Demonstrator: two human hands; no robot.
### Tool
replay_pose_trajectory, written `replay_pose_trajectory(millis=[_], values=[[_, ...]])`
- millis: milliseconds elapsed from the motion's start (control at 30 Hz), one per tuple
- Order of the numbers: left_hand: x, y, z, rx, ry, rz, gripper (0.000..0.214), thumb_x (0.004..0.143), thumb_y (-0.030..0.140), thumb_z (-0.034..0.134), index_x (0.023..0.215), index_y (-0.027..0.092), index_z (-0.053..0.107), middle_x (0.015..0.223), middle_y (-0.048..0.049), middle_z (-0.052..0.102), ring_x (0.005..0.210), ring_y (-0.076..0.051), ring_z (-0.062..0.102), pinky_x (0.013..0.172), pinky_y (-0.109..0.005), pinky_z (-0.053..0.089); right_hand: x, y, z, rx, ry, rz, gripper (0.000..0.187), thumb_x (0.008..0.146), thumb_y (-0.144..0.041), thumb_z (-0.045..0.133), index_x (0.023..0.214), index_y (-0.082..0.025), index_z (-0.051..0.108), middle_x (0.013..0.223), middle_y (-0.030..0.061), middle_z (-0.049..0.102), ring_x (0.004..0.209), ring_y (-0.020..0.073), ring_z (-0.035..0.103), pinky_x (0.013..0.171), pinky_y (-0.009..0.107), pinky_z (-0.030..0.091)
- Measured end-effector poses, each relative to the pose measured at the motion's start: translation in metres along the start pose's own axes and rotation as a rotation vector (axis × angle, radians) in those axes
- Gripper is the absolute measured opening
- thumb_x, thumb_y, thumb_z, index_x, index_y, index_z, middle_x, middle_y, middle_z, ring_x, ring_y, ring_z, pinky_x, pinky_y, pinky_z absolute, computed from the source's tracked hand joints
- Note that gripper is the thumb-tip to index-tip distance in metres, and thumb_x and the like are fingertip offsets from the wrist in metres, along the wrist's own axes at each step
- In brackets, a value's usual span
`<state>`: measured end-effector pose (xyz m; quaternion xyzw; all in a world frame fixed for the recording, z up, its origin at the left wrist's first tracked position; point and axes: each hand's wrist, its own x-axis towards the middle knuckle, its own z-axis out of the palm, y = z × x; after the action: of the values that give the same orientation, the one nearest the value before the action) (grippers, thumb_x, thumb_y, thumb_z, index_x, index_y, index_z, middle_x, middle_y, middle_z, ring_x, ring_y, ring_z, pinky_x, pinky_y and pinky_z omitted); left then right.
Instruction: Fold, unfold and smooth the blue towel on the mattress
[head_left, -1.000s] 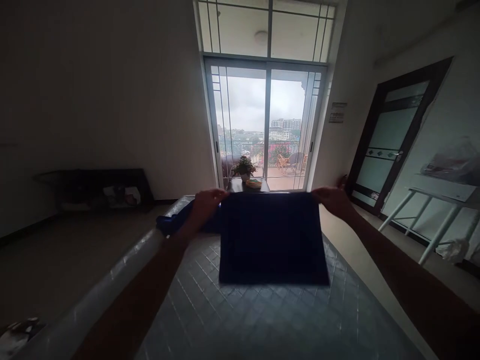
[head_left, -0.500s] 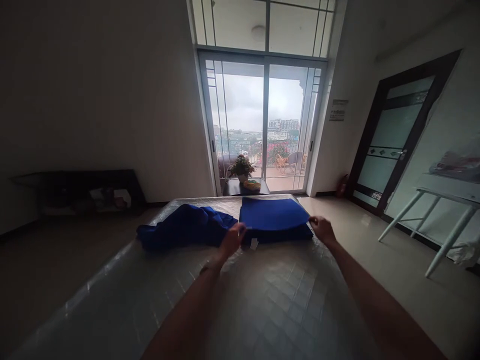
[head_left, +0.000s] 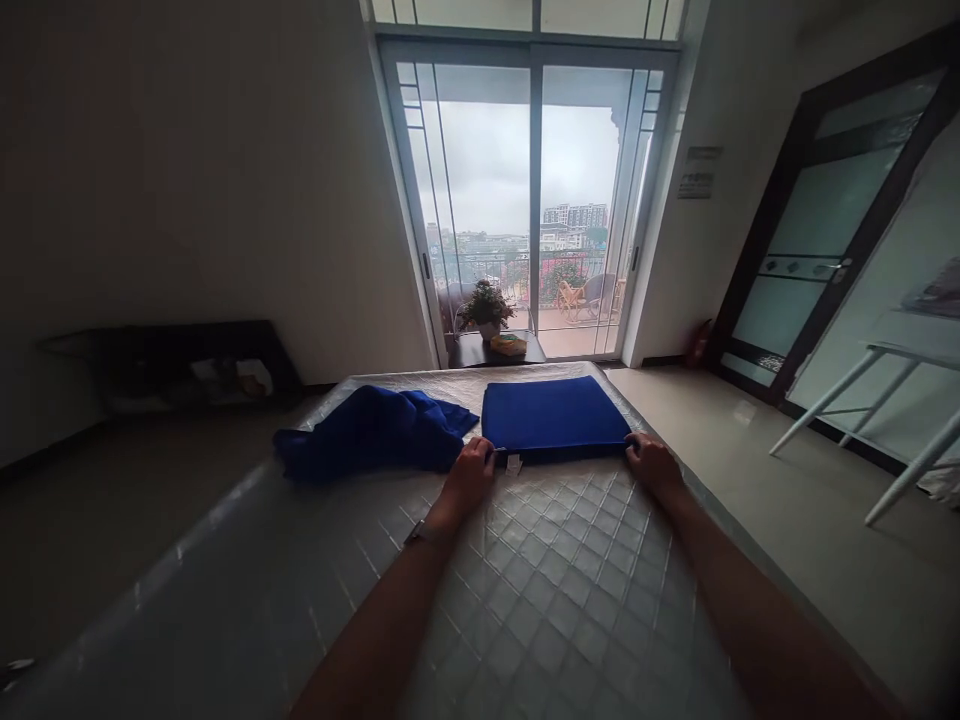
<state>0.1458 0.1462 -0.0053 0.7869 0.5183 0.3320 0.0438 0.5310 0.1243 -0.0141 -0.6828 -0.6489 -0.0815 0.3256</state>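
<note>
A folded blue cloth (head_left: 556, 412) lies flat in a neat rectangle on the plastic-covered mattress (head_left: 555, 570). At its near left corner my left hand (head_left: 472, 468) is closed, fingertips pinching the edge. My right hand (head_left: 654, 464) grips the near right corner in the same way. A small white tag (head_left: 514, 464) sticks out from under the front edge, close to my left fingers. Just left of the folded piece is a crumpled heap of blue cloth (head_left: 375, 430), which neither hand holds.
Past the mattress's far edge stands a small dark table (head_left: 465, 350) with a potted plant (head_left: 487, 308), before a sliding glass door (head_left: 534, 200). A pale stool (head_left: 862, 390) is at the right. Dark low furniture (head_left: 195, 370) stands by the left wall.
The cloth's raised front edge has come down, and it now lies flat on the layers below. Both hands have lowered with it. The camera view has tilted down a little.
</note>
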Motion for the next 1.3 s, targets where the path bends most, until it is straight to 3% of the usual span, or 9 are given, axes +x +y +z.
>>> replay_pose_trajectory(millis=[67,233,367,467,700,900,1033,1133,1300], values=[[0.000,0.002,-0.010,0.039,-0.016,0.002,0.015,0.090,0.015,0.055,0.099,0.022,0.064,0.110,-0.0075,0.068,0.108,-0.022,0.064,0.097,-0.035,0.050,-0.003,-0.004,-0.001,-0.081,-0.016,-0.008,0.026,0.088,-0.018,0.050,0.105,-0.022,0.069,0.114,0.0085,0.073,0.101,0.0235,0.068,0.091,0.035,0.050],[0.004,-0.012,-0.055,0.194,0.012,-0.095,0.022,0.088,0.023,0.059,0.109,0.020,0.066,0.113,-0.0107,0.069,0.113,-0.028,0.061,0.102,-0.041,0.044,-0.005,-0.020,-0.008,-0.192,0.119,-0.182,0.028,0.089,-0.017,0.050,0.109,-0.020,0.068,0.122,0.0102,0.069,0.113,0.0263,0.062,0.100,0.040,0.044],[0.002,-0.030,-0.085,0.330,-0.165,-0.285,0.029,0.084,0.044,0.069,0.104,0.023,0.072,0.115,-0.0083,0.071,0.113,-0.028,0.061,0.096,-0.037,0.046,-0.009,-0.033,-0.010,-0.222,0.127,-0.270,0.025,0.090,-0.018,0.051,0.106,-0.020,0.070,0.120,0.0107,0.069,0.110,0.0265,0.062,0.098,0.040,0.044],[0.001,-0.037,-0.092,0.290,-0.242,-0.354,0.020,0.087,0.041,0.066,0.094,0.025,0.076,0.114,-0.0067,0.073,0.111,-0.025,0.064,0.089,-0.031,0.047,-0.012,-0.036,-0.010,-0.216,0.095,-0.311,0.025,0.090,-0.017,0.051,0.105,-0.021,0.071,0.119,0.0101,0.069,0.109,0.0264,0.062,0.096,0.040,0.044],[0.005,-0.047,-0.098,0.122,-0.230,-0.396,0.010,0.084,0.032,0.070,0.085,0.027,0.078,0.096,-0.0031,0.080,0.093,-0.021,0.072,0.075,-0.025,0.050,-0.013,-0.030,-0.005,-0.181,0.071,-0.300,0.025,0.090,-0.017,0.052,0.105,-0.020,0.071,0.117,0.0096,0.069,0.108,0.0261,0.062,0.095,0.039,0.046],[0.017,-0.047,-0.121,0.030,0.147,-0.473,0.023,0.097,0.028,0.049,0.103,0.021,0.071,0.104,-0.0107,0.078,0.100,-0.024,0.072,0.086,-0.031,0.053,-0.012,-0.028,-0.004,-0.160,0.056,-0.280,0.026,0.090,-0.020,0.051,0.106,-0.020,0.071,0.116,0.0093,0.069,0.107,0.0260,0.062,0.095,0.040,0.047],[0.020,-0.038,-0.165,-0.080,0.654,-0.497,0.024,0.100,0.029,0.042,0.108,0.018,0.062,0.109,-0.0125,0.072,0.105,-0.024,0.068,0.094,-0.038,0.053,-0.013,-0.030,-0.005,-0.146,0.053,-0.265,0.027,0.090,-0.020,0.050,0.106,-0.021,0.071,0.117,0.0092,0.069,0.108,0.0261,0.062,0.095,0.040,0.047],[0.015,-0.022,-0.206,-0.196,1.042,-0.379,0.015,0.098,0.029,0.046,0.102,0.020,0.057,0.103,-0.0063,0.068,0.103,-0.020,0.066,0.096,-0.035,0.052,-0.013,-0.031,-0.005,-0.140,0.048,-0.260,0.027,0.090,-0.020,0.049,0.106,-0.021,0.071,0.116,0.0093,0.069,0.108,0.0262,0.062,0.096,0.041,0.047],[-0.003,0.023,-0.256,-0.306,1.307,-0.071,0.021,0.099,0.040,0.050,0.103,0.020,0.052,0.100,-0.0021,0.058,0.095,-0.016,0.063,0.093,-0.036,0.054,-0.013,-0.031,-0.006,-0.156,0.049,-0.276,0.028,0.089,-0.019,0.049,0.107,-0.020,0.071,0.115,0.0094,0.069,0.105,0.0257,0.063,0.096,0.040,0.046]])
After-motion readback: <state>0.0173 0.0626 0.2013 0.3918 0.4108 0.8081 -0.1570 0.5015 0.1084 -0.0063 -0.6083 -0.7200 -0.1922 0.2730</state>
